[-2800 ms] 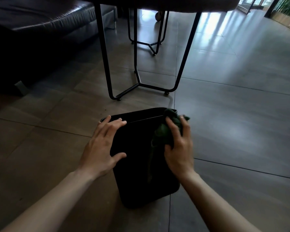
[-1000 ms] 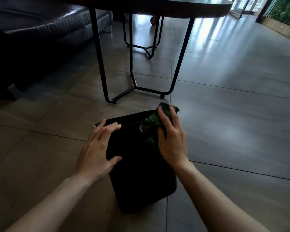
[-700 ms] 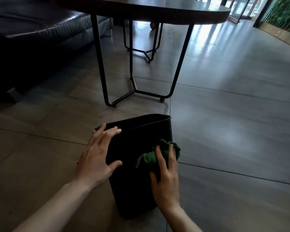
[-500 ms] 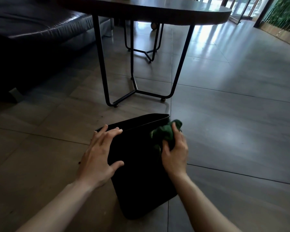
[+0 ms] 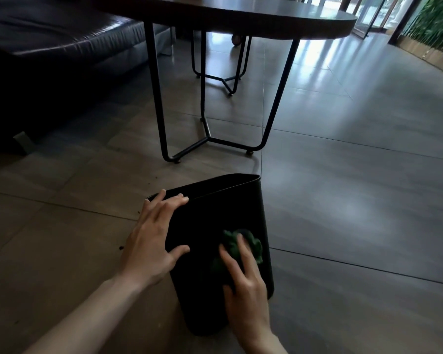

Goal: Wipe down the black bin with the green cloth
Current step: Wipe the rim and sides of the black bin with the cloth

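One black bin (image 5: 215,213) on floor. Your left hand (image 5: 151,238), fingers straight, braces its side. Your right hand (image 5: 243,279) presses one green cloth (image 5: 243,245) flat against it.

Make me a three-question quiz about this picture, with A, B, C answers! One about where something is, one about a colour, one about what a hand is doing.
1. Where does the black bin stand?
A. on the table
B. on the floor
C. on the sofa

2. What colour is the cloth?
A. green
B. yellow
C. white

3. What is the right hand doing?
A. hanging idle
B. pressing the cloth on the bin's side
C. lifting the table

Answers: 1 B, its base sits on the floor tiles. 2 A, it shows dark green. 3 B, its fingers lie over the cloth against the bin.
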{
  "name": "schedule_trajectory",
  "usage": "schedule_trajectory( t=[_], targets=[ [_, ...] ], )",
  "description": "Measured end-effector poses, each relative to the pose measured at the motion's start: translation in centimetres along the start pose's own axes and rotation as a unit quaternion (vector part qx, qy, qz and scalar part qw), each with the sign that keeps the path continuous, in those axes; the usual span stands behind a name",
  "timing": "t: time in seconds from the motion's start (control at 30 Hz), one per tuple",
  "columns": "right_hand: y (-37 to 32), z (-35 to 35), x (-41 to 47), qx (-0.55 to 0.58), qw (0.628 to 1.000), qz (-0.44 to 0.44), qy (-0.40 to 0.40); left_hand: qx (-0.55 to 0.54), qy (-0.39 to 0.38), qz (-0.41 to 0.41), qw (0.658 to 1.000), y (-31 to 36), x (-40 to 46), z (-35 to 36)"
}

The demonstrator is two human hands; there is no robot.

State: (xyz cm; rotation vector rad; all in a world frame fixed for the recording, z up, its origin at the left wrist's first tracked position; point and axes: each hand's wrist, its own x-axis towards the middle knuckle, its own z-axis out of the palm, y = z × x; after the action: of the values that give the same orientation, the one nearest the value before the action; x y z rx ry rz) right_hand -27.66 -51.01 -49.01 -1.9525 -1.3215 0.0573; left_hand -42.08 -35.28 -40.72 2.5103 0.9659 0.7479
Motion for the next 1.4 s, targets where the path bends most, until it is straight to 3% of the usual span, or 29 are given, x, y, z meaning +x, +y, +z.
schedule_trajectory(
  t=[0.13,0.33,0.4,0.5,0.6,0.7,0.9,1.0,1.07,1.17,1.27,1.4],
  targets=[
    [-2.6,0.7,2.9,-0.055,0.987,-0.146,-0.038,-0.008,-0.002,0.002,1.000,-0.1,-0.1,0.0],
    [2.3,0.4,-3.5,-0.114,0.972,-0.187,-0.089,-0.006,-0.010,0.015,1.000,0.1,0.0,0.0],
    [3.8,-1.2,-3.7,-0.083,0.983,-0.144,-0.083,-0.012,-0.006,0.016,1.000,0.0,0.0,0.0],
    [3.1,-2.9,0.6,-0.046,0.999,-0.014,0.002,-0.008,-0.008,0.014,1.000,-0.2,-0.1,0.1],
    [0.1,-4.2,6.5,-0.007,0.998,-0.014,0.067,-0.017,-0.009,0.017,1.000,0.0,-0.2,0.0],
    [-2.0,-3.1,7.6,-0.036,0.995,-0.091,0.023,-0.013,-0.009,0.017,1.000,-0.3,-0.3,0.2],
    [0.5,-1.2,-2.2,-0.126,0.969,-0.189,-0.097,-0.011,-0.006,0.018,1.000,-0.6,-0.1,0.4],
    [2.3,-3.1,-3.3,-0.088,0.984,-0.122,-0.096,0.001,-0.012,0.029,1.000,-0.5,-0.2,0.3],
    [2.9,-5.1,-0.6,-0.027,0.999,0.018,-0.020,0.014,-0.019,0.036,0.999,-0.4,-0.4,0.1],
    [2.8,-9.7,6.3,0.042,0.981,0.164,0.097,0.026,-0.021,0.053,0.998,-0.4,-0.6,-0.4],
    [3.1,-14.2,12.6,0.037,0.981,0.159,0.101,0.029,-0.028,0.068,0.997,-0.4,-0.8,-0.7],
    [4.0,-17.3,17.1,-0.042,0.996,0.053,-0.049,0.000,-0.037,0.095,0.995,-1.5,-0.9,-1.1]
  ],
)
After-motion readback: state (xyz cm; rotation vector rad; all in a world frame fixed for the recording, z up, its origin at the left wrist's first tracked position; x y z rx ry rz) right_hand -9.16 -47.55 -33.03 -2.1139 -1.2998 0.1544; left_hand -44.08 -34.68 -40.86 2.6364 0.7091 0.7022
